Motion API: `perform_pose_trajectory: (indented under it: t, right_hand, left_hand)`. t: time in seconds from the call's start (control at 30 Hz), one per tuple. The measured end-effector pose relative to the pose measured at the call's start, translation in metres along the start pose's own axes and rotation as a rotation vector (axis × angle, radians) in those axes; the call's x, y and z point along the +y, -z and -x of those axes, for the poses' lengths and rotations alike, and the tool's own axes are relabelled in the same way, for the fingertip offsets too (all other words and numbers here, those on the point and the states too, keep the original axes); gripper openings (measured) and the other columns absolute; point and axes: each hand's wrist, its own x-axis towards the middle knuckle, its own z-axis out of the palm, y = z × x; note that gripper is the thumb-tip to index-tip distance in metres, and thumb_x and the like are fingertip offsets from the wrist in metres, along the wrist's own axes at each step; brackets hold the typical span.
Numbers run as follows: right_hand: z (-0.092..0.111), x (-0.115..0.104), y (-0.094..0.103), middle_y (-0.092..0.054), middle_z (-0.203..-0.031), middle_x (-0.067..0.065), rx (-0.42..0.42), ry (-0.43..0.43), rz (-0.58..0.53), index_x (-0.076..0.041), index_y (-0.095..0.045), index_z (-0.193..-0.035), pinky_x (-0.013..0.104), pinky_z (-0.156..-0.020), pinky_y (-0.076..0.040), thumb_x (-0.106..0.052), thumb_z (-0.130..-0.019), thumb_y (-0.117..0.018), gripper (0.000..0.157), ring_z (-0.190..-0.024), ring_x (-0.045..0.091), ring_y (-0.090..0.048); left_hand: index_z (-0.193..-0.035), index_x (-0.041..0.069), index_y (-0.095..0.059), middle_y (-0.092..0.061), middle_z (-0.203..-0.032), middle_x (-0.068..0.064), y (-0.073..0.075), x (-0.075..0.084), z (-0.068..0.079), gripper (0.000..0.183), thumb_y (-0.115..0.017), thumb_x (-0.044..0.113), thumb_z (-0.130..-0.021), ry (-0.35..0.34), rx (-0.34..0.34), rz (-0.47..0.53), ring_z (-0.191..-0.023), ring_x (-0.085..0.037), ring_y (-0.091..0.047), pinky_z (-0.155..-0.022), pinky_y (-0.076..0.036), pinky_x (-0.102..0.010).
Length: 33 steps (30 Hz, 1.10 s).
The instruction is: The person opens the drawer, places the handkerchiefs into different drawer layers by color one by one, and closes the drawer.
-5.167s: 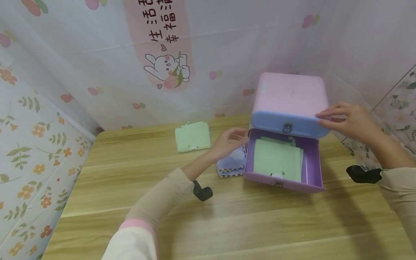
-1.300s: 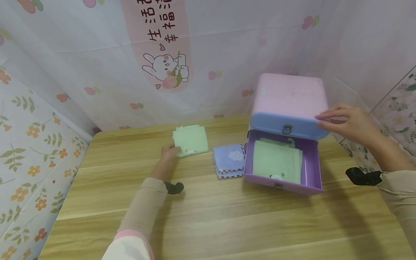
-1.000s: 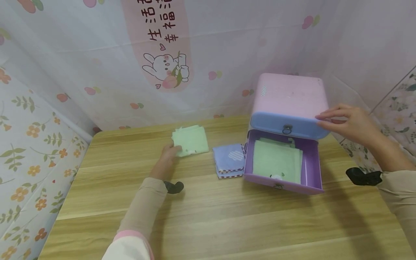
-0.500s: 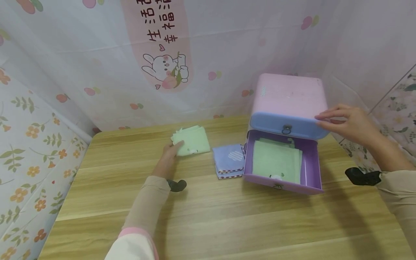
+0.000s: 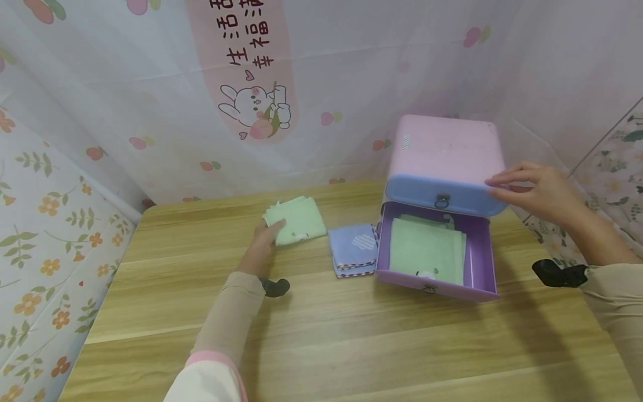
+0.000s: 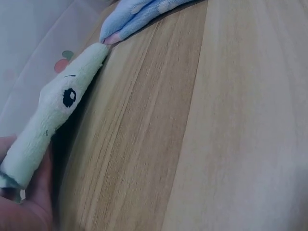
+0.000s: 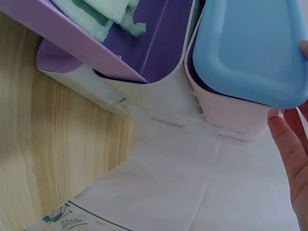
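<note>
At the table's back left, my left hand (image 5: 262, 237) pinches the left side of a folded pale green towel (image 5: 298, 220), thumb on top. The left wrist view shows this towel's edge (image 6: 62, 98) with an embroidered eye, slightly raised off the wood. On the right stands a small drawer box with a pink top (image 5: 449, 146). Fingertips of my right hand (image 5: 550, 192) rest on the right end of its blue upper drawer (image 5: 417, 190), which is closed. Below, the purple lower drawer (image 5: 487, 273) is pulled out, holding another folded green towel (image 5: 427, 248).
A folded blue towel (image 5: 353, 245) with a striped edge lies against the purple drawer's left side, between it and the left hand. Patterned curtains (image 5: 346, 72) stand behind and beside the wooden table (image 5: 321, 346). Dark wrist mounts (image 5: 560, 273) stick out from the sleeves.
My left hand has gone from beside the purple drawer over to the green towel on the left and taken hold of it. The towel has shifted and turned slightly. The right hand stays put.
</note>
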Motion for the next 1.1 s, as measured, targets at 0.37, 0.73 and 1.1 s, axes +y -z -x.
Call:
perform_pose_trajectory:
  t: [0.37,0.73,1.1]
  right_hand:
    - [0.001,-0.002,0.0,-0.049,-0.089,-0.022,-0.008,-0.01,0.0,-0.007,-0.068,-0.098,0.009,-0.061,-0.034,-0.019,-0.078,-0.068,0.023,-0.08,-0.004,-0.042]
    - [0.0,-0.002,0.0,-0.049,-0.089,-0.021,-0.017,-0.025,0.011,-0.007,-0.067,-0.098,0.009,-0.06,-0.036,-0.021,-0.078,-0.068,0.024,-0.077,-0.005,-0.043]
    - [-0.001,-0.002,0.001,-0.048,-0.088,-0.023,-0.011,-0.019,0.013,-0.007,-0.068,-0.098,0.01,-0.057,-0.037,-0.02,-0.078,-0.069,0.024,-0.075,-0.004,-0.044]
  left_hand:
    - [-0.132,0.006,-0.032,-0.041,-0.129,-0.013,-0.003,-0.003,-0.01,0.048,-0.051,0.004,-0.088,-0.041,0.096,0.105,-0.115,-0.028,-0.043,-0.094,-0.038,-0.036]
    - [-0.131,0.007,-0.031,-0.041,-0.128,-0.016,0.002,0.005,-0.005,0.048,-0.051,0.005,-0.087,-0.079,0.08,0.039,-0.114,-0.033,-0.044,-0.091,-0.041,-0.041]
    - [-0.136,0.016,-0.03,-0.047,-0.122,-0.013,0.005,0.019,0.005,0.057,-0.057,0.015,-0.085,-0.034,0.063,-0.044,-0.107,-0.029,-0.05,-0.085,-0.046,-0.038]
